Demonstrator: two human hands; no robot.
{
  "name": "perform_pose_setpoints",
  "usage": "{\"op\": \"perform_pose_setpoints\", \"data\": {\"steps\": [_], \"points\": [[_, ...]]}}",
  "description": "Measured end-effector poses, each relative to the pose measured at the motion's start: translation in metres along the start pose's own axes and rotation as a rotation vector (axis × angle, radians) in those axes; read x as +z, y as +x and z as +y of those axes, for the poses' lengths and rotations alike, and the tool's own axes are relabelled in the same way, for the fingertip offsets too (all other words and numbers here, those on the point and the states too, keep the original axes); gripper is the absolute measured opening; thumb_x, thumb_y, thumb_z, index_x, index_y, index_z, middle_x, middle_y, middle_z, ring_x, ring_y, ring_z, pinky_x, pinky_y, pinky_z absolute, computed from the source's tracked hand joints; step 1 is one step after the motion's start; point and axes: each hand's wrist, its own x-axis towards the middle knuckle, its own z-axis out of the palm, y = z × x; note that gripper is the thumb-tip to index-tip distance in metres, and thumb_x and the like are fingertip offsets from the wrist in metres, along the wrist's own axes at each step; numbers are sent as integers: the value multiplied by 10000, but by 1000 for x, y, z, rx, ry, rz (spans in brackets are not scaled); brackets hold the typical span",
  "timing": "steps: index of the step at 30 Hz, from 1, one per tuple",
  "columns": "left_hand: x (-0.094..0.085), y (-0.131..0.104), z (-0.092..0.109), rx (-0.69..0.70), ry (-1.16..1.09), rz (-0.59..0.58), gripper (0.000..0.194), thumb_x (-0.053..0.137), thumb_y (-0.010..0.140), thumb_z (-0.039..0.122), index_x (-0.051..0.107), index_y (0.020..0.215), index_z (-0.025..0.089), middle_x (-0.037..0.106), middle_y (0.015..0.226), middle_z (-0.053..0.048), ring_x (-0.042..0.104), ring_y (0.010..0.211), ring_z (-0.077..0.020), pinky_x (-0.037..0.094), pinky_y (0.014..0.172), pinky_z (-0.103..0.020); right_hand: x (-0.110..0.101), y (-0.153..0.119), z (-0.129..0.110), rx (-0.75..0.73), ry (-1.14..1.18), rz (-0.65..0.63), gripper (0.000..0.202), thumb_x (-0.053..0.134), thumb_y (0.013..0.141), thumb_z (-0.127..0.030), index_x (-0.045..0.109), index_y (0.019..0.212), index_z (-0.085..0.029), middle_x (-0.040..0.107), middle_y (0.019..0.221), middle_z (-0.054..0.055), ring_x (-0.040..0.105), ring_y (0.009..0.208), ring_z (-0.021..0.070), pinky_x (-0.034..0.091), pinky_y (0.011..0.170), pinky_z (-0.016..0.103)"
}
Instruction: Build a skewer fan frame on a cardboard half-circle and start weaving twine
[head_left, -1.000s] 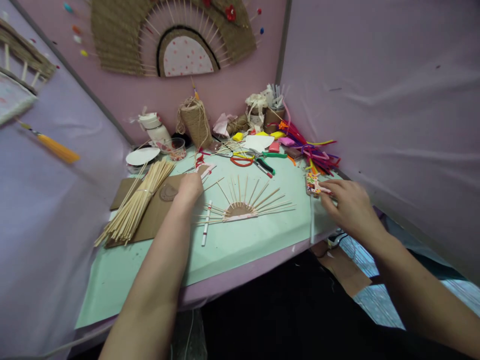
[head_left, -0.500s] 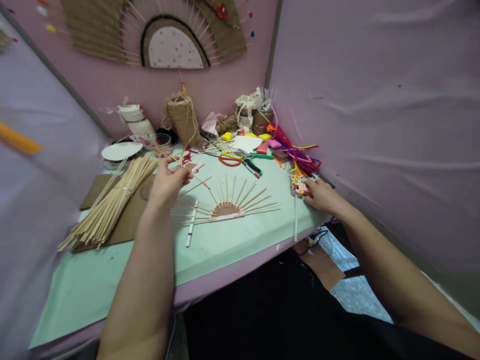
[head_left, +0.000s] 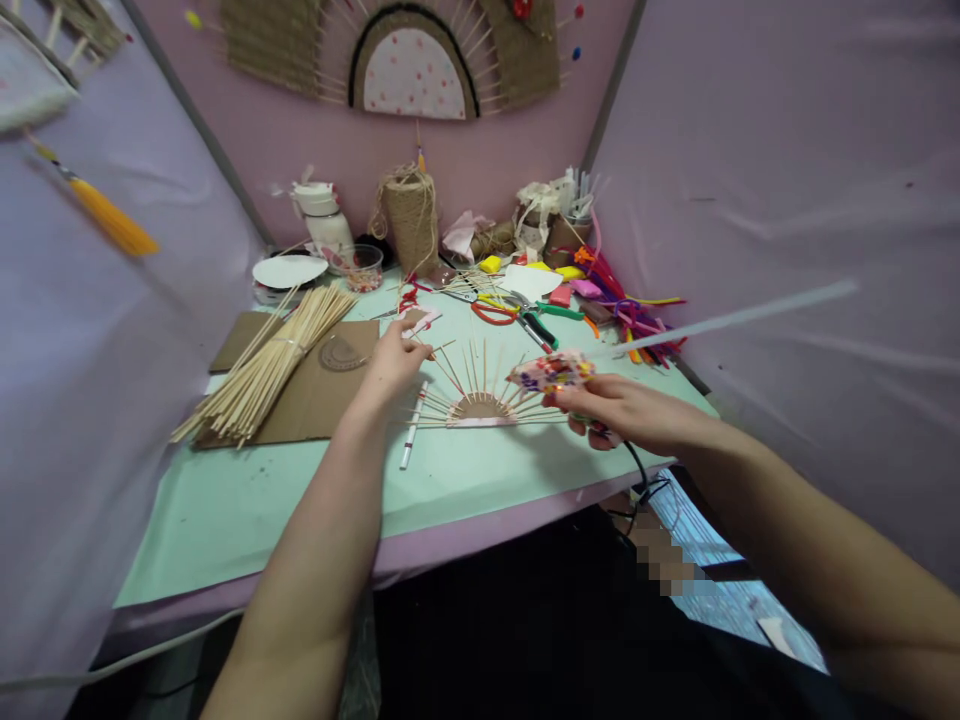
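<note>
My right hand [head_left: 619, 408] is wrapped round a glue gun [head_left: 555, 372] with a colourful patterned body, its nozzle pointing left above the fan frame. A long translucent glue stick [head_left: 739, 320] juts from its back, and a black cord hangs below. On the table lies a brown cardboard half-circle [head_left: 484, 408] with several thin wooden sticks radiating from it. Left of its upper edge, my left hand [head_left: 396, 362] pinches a thin wooden stick [head_left: 448, 373] that slants down towards the half-circle. A white pen [head_left: 411, 430] lies at the frame's left side.
A bundle of sticks [head_left: 274, 360] rests on cardboard [head_left: 345, 395] with a clear protractor [head_left: 343, 352]. Behind are scissors [head_left: 493, 314], green-handled pliers [head_left: 559, 311], a twine spool [head_left: 410, 220], a white bottle [head_left: 324, 215] and coloured pipe cleaners [head_left: 634, 305]. Walls enclose the table.
My right hand has lifted the glue gun from the table's right side and brought it left over the fan frame. My left hand has lowered slightly with the stick. The view has shifted left.
</note>
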Motion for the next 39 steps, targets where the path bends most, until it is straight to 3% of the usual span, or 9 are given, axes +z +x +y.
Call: {"op": "perform_pose_setpoints", "data": {"steps": [5, 13, 26, 31, 39], "points": [[7, 0, -5, 45, 79, -20, 501, 602, 766, 182, 508, 1258, 167, 726, 784, -27, 662, 711, -188, 524, 708, -323, 16, 30, -31, -20, -169, -124, 521, 452, 884, -653, 600, 859, -154, 623, 774, 53, 557, 548, 111, 433, 474, 209], [8, 2, -10, 54, 155, 12, 486, 596, 800, 182, 520, 1280, 160, 735, 845, -62, 676, 888, -215, 498, 818, -328, 25, 56, -38, 57, -311, -173, 521, 427, 894, -658, 592, 812, -171, 626, 770, 62, 586, 533, 135, 441, 452, 239], [3, 11, -21, 28, 173, 28, 524, 636, 776, 198, 524, 1283, 135, 741, 846, -84, 668, 914, -244, 484, 816, -343, 25, 66, -48, 27, -511, -161, 598, 367, 892, -685, 651, 858, -160, 639, 757, 66, 570, 575, 147, 413, 501, 253], [1, 10, -20, 43, 173, 20, 464, 643, 773, 191, 561, 1228, 152, 738, 812, -77, 670, 907, -249, 482, 789, -337, 26, 66, -55, 50, -559, -136, 579, 367, 900, -673, 630, 834, -162, 642, 764, 68, 574, 598, 150, 419, 527, 252], [0, 7, -14, 0, 171, 13, 516, 638, 785, 191, 530, 1286, 141, 741, 886, -99, 653, 983, -257, 470, 872, -368, 28, 67, -59, 73, -558, -175, 557, 372, 907, -644, 630, 864, -153, 638, 792, 70, 587, 573, 147, 427, 504, 253]]}}
